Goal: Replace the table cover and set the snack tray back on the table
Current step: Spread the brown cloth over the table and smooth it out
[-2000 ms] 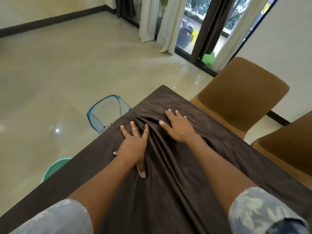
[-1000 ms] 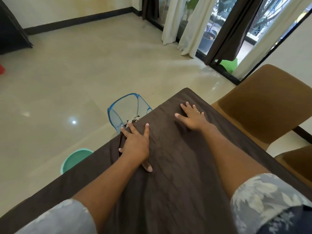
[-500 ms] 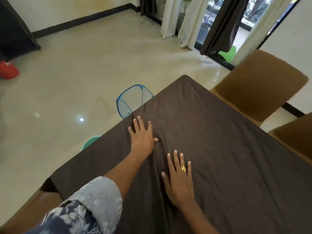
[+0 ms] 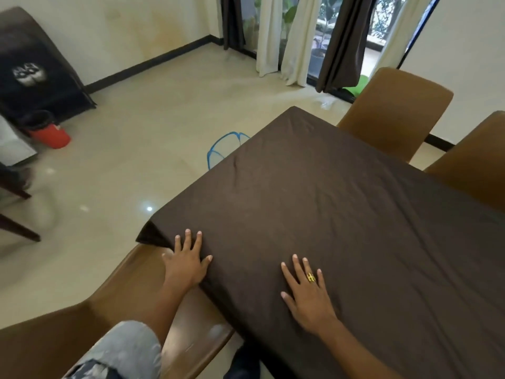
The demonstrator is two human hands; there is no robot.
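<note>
1. Table cover (image 4: pixel 341 214): dark brown cloth, spread over the whole tabletop, hanging over the near and left edges. Shallow creases run across it; a small pucker shows near the far-left edge.
2. Near-left corner of the cloth droops in a loose fold just beyond the left hand.
3. Left hand (image 4: pixel 187 265): palm down, fingers spread, flat on the cloth right at the table's near-left corner, wrist off the edge. Grips nothing.
4. Right hand (image 4: pixel 307 294): palm down, fingers splayed, pressed flat on the cloth a little in from the near edge. A gold ring (image 4: pixel 311 277) on one finger. Holds nothing.
5. Hands lie well apart, both near the near edge.
6. Snack tray: not seen in view.
7. Brown chair (image 4: pixel 114 310) just below the left hand, against the table's near-left corner.
8. Two more brown chairs (image 4: pixel 393 113) along the far right side.
9. Blue mesh basket (image 4: pixel 221 150) on the floor beyond the left edge, partly hidden by the cloth.
10. Red object (image 4: pixel 50 136) on the floor far left, beside a dark cabinet (image 4: pixel 35 77).
</note>
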